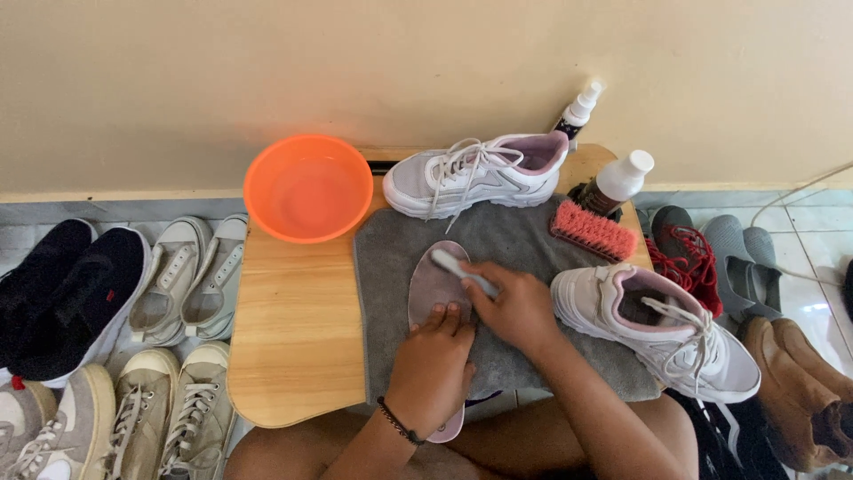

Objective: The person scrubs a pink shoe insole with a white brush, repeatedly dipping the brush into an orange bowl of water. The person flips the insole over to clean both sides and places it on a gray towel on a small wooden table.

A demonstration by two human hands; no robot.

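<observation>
Spread over the wooden counter (293, 338), a grey towel (515, 240) carries the pink insole (435, 284): the left hand (433, 369) should press it flat, fingers open, while the right hand (515, 307), closed around the small white brush (462, 271), scrubs in short strokes.

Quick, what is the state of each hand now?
Left hand: open, flat on the insole.
Right hand: closed, holding the small brush.

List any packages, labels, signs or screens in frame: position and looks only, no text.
Spray bottle: against the wall behind the table's far right corner; dark body, white spray head.
Capped bottle: far right of the table, tilted beside the pink brush; brown body, white cap, label too small to make out.
No signs or screens.
</observation>
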